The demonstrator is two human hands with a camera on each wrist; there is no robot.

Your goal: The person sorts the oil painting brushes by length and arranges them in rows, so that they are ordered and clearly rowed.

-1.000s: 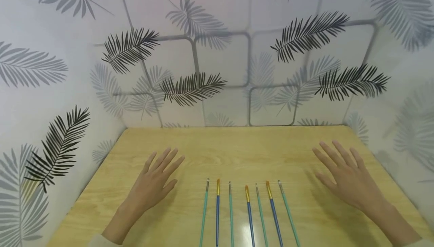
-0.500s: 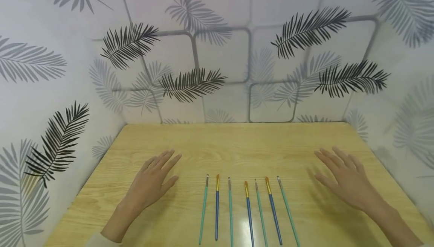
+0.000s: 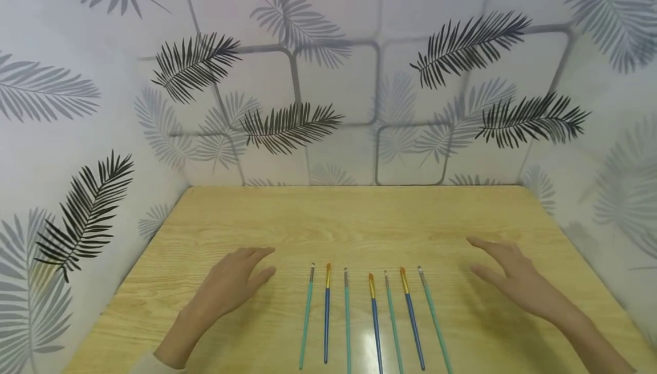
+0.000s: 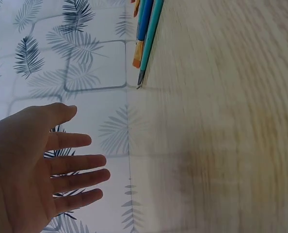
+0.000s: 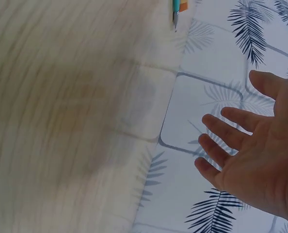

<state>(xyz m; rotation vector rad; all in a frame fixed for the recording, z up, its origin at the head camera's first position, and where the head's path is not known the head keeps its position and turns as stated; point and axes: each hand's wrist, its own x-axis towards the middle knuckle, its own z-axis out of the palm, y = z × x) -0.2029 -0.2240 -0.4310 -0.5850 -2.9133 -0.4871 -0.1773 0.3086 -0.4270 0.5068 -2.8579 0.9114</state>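
Several slim paintbrushes lie in a row on the wooden table, bristles pointing away from me. Some have teal handles, like the leftmost teal paintbrush (image 3: 307,322) and the rightmost teal paintbrush (image 3: 435,322); between them are blue ones with orange bristles, such as a blue paintbrush (image 3: 327,322). My left hand (image 3: 228,283) hovers left of the row, holding nothing, its fingers extended in the left wrist view. To the right of the row my right hand (image 3: 523,283) is held over the table with nothing in it, palm and loosely spread fingers showing in the right wrist view.
The light wooden table (image 3: 328,214) runs back to a wall (image 3: 339,94) papered with grey and black leaves. Walls also close in on its left and right sides. A bright light reflection lies on the surface among the brushes.
Both hands have turned and dipped a little, their spread fingers drawing together in the head view. The head view has tilted slightly down. The paintbrushes stay in place on the table.
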